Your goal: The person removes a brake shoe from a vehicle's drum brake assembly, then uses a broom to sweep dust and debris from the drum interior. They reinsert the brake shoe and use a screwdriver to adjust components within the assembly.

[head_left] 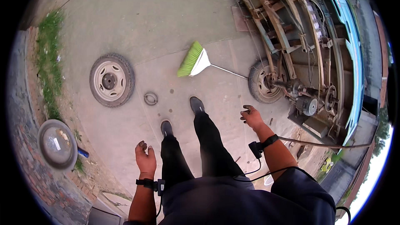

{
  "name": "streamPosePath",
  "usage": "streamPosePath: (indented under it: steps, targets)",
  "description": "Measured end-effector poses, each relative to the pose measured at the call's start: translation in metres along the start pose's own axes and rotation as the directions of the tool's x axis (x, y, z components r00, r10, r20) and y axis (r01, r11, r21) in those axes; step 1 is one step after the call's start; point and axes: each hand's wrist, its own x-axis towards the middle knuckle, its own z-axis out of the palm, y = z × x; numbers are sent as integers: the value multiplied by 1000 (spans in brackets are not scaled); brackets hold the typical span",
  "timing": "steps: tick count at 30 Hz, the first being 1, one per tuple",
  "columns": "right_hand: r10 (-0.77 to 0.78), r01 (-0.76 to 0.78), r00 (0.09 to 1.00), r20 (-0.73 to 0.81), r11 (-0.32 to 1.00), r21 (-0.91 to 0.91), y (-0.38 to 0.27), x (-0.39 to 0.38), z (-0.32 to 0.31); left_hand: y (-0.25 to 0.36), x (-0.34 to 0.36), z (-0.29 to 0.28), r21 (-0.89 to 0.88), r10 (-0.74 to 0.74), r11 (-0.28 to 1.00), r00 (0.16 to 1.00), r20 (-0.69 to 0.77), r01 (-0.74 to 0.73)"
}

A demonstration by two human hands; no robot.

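Observation:
My left hand hangs low beside my left leg, fingers loosely curled and apart, holding nothing. My right hand is held out to the right, fingers spread, bent and dirty, also empty. It is nearest the wheel on the axle and the finned electric motor under a blue vehicle tipped on its side. Each wrist wears a strapped device with a cable. A broom with green bristles lies ahead of my feet, its handle reaching toward that wheel. A metal ring lies ahead of my left foot.
A loose wheel lies flat on the concrete at left. A round grey basin stands beside a brick wall, with grass along the left edge. A hose or bar runs past my right forearm.

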Motion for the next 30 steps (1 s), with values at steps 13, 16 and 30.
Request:
streamPosePath:
  steps: [13, 16, 30]
  targets:
    - [518, -281, 830, -205, 707, 649, 144, -290, 72, 118, 54, -31, 183, 455, 817, 807, 377, -546]
    - [563, -279, 810, -164, 616, 736, 165, -313, 98, 146, 55, -21, 232, 520, 730, 742, 423, -644]
    - [518, -114, 835, -184, 490, 864, 208, -283, -6, 346, -62, 180, 132, 638, 526, 492, 592, -840]
